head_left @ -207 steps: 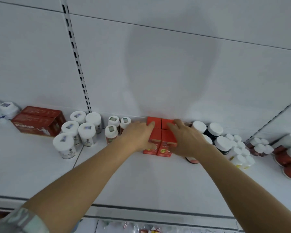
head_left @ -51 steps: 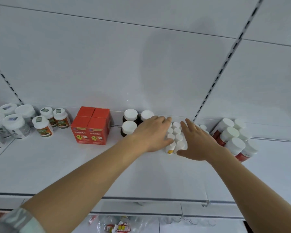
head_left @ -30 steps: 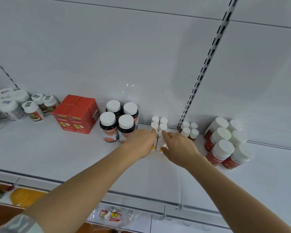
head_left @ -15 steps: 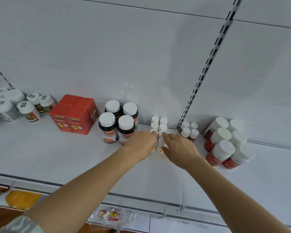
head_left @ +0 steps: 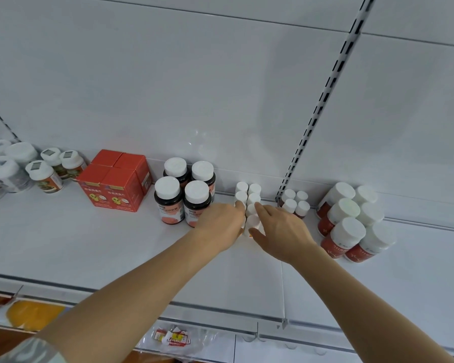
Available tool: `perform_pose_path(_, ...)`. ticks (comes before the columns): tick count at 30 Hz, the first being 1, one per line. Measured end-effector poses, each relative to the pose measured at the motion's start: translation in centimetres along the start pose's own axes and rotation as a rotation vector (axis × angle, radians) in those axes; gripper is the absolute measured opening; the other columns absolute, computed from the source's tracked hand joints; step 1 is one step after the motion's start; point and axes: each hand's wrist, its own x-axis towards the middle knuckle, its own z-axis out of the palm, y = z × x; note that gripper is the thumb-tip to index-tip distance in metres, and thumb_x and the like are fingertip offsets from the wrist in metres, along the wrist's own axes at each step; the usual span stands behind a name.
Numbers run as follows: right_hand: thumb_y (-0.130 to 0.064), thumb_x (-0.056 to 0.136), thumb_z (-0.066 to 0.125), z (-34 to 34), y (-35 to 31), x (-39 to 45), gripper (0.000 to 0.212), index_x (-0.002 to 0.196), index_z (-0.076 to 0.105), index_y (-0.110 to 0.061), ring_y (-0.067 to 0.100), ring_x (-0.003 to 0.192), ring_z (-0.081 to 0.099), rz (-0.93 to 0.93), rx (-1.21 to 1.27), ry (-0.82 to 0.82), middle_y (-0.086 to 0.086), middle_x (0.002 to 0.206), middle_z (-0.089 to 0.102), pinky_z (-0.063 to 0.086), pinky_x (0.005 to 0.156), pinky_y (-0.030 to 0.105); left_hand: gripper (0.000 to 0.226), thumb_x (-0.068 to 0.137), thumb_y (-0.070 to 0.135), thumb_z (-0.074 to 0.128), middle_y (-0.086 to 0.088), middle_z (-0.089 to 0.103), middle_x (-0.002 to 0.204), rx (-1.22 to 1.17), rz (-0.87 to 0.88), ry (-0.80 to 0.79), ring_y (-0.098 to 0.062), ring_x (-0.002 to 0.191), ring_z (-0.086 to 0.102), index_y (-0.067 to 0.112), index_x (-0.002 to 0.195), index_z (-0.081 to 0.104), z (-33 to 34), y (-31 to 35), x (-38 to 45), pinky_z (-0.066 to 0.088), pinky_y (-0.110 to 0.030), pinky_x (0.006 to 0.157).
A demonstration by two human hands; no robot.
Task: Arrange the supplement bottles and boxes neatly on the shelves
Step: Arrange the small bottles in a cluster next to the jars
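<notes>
Small white-capped bottles point(head_left: 247, 199) stand in a tight two-wide column on the shelf point(head_left: 89, 244), running from the back panel forward. Left hand point(head_left: 220, 224) presses against the column's left side, fingers fairly straight, index tip at a cap; right hand point(head_left: 281, 229) mirrors it on the right, index finger extended to a cap, thumb low by the front bottle. Neither grip is closed around a bottle: both hands are flat, squeezing the column between them.

Change from a second ago: hardly any. Hands sit in the same bracketing pose and the column looks unchanged. Nearly two seconds back the hands were spread wide over a looser cluster here. Judgement: this group is now squared, and the hands are finishing the last nudge.

Just left, four dark bottles with white caps point(head_left: 185, 193) form a square block; beyond them red boxes point(head_left: 116, 179). Right of the upright rail point(head_left: 312, 127), four more small bottles point(head_left: 295, 203), then large red-labelled bottles point(head_left: 351, 221), leaning in this view and possibly next for straightening.
</notes>
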Motion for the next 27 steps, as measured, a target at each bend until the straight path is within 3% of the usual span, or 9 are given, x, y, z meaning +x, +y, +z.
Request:
perform_pose_path(4,-0.04,0.097,0.044,-1.0,0.6,0.6,0.046,0.134,0.05,-0.014,0.024,0.109,0.059,0.029,-0.003,0.062,0.002,0.121,0.062,0.053,0.075,0.037,0.053,0.093,0.047,0.056,-0.01,0.061,0.112,-0.027,-0.046,0.099,-0.031,0.1,0.061,0.007,0.125,0.045,-0.3,0.2,0.6,0.043,-0.038,0.069)
perform_pose_path(8,-0.026,0.098,0.042,-1.5,1.3,2.0,0.034,0.129,0.051,-0.016,0.022,0.107,0.057,0.056,-0.078,0.055,0.001,0.118,0.06,0.046,0.07,0.032,0.045,0.099,0.036,0.046,-0.011,0.054,0.122,-0.054,-0.086,0.111,-0.03,0.11,0.054,0.007,0.133,0.041,-0.6,0.2,1.7,0.044,-0.038,0.085)
perform_pose_path(12,-0.02,0.099,0.043,-1.5,1.3,3.7,0.032,0.13,0.05,-0.015,0.025,0.106,0.056,0.058,-0.09,0.005,0.003,0.113,0.062,0.051,0.075,0.035,0.029,0.097,0.019,0.047,-0.012,0.057,0.116,-0.007,-0.122,0.009,-0.031,0.105,0.058,0.008,0.124,0.046,-1.0,0.1,3.0,0.038,-0.035,0.073)
perform_pose_path(15,-0.018,0.099,0.042,-1.1,1.5,4.9,0.021,0.117,0.053,-0.015,0.025,0.095,0.057,0.051,-0.132,-0.009,0.003,0.101,0.061,0.044,0.067,0.033,0.025,0.092,0.01,0.049,-0.012,0.061,0.111,-0.014,-0.145,-0.065,-0.032,0.1,0.061,0.007,0.117,0.049,-1.2,0.0,3.8,0.034,-0.035,0.067)
perform_pose_path(19,-0.024,0.1,0.042,-0.8,1.7,6.2,0.017,0.11,0.053,-0.015,0.026,0.092,0.057,0.057,-0.121,0.0,0.004,0.098,0.061,0.031,0.062,0.031,0.023,0.088,0.008,0.052,-0.011,0.065,0.102,-0.046,-0.175,-0.078,-0.031,0.091,0.064,0.008,0.111,0.049,-1.2,-0.2,4.7,0.035,-0.035,0.063)
perform_pose_path(27,-0.028,0.101,0.042,0.1,2.3,7.4,0.02,0.109,0.056,-0.016,0.027,0.092,0.058,0.095,-0.061,-0.021,0.005,0.097,0.061,0.032,0.062,0.032,0.024,0.091,0.007,0.05,-0.012,0.067,0.108,-0.047,-0.232,-0.082,-0.031,0.098,0.065,0.008,0.115,0.051,-0.6,-0.2,5.8,0.037,-0.034,0.065)
